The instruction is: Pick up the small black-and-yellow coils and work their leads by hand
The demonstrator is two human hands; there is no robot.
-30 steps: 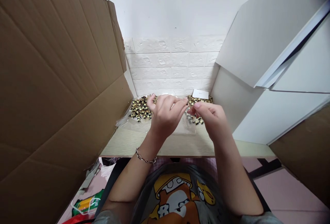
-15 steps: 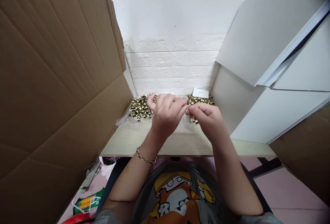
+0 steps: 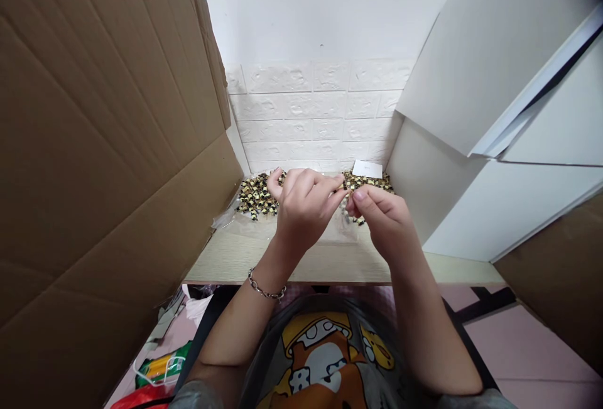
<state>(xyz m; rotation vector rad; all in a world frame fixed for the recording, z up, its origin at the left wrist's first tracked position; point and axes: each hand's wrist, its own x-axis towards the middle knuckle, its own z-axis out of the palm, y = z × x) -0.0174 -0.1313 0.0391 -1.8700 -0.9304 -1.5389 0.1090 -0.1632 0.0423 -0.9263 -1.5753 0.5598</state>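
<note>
Above the table, my left hand (image 3: 306, 205) is closed, its fingers bent and their tips pointing right. My right hand (image 3: 379, 211) pinches thumb against forefinger just right of those tips. Whatever lies in either pinch is too small to make out. Behind my left hand spreads a heap of small black and yellow pieces (image 3: 257, 195). A second heap of small yellowish and dark pieces (image 3: 377, 181) lies behind my right hand. Both heaps rest on a clear plastic sheet (image 3: 235, 227), partly hidden by my hands.
A white card (image 3: 367, 169) lies at the back by the brick-patterned wall (image 3: 296, 107). Tall cardboard (image 3: 113, 126) closes off the left, and white panels (image 3: 452, 189) stand at the right. The wooden table edge (image 3: 339, 274) runs in front of my body.
My right hand has shifted slightly right, widening the small space between its fingertips and my left hand. My left hand stays nearly in place.
</note>
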